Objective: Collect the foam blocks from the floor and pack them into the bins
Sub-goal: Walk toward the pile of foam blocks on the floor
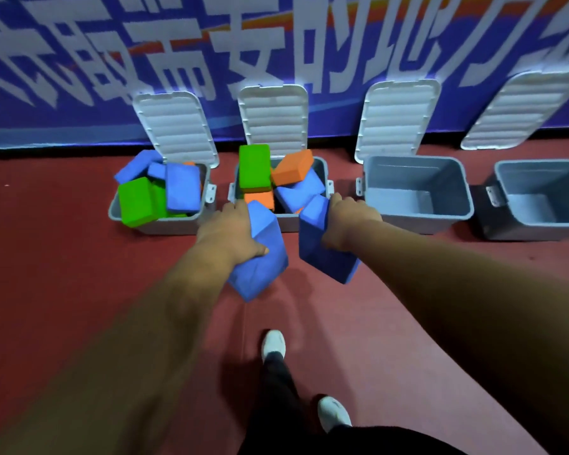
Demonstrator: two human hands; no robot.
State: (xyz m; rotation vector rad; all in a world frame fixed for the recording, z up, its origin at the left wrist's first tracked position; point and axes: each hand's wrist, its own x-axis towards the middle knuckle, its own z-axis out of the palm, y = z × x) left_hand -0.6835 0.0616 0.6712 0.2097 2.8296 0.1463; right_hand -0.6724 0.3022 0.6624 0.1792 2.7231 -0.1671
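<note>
Left hand [230, 231] and right hand [349, 221] each grip a blue foam block [260, 254] above the red floor [46, 274], near the second bin [322, 165]. Two bins along the wall look heaped; the third bin [418, 221] and fourth bin [539, 231] appear empty.

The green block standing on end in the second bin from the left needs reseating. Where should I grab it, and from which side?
Grip the green block by its upper end, which stands clear above the bin rim, coming down from above. The orange block crowds its right side and the open lid stands close behind.
</note>
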